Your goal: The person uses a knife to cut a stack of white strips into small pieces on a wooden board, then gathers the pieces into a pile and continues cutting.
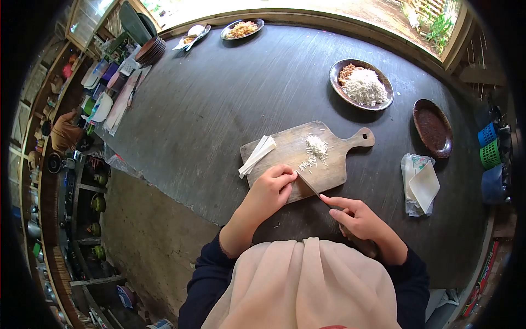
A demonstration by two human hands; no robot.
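Note:
A wooden cutting board with a handle lies on the dark table. On its left part rest several long white strips; a small heap of finely cut white pieces sits further right. My left hand is at the board's near edge, fingers bent together on a small white piece at the knife's tip. In my right hand is a knife, its blade pointing up and left against that piece. The knife's handle is mostly hidden by my fingers.
A bowl of white shreds and brown food stands at the back right. Nearby are an oval brown dish and a plastic packet with a white slab. Two plates of food and stacked brown dishes are farther back.

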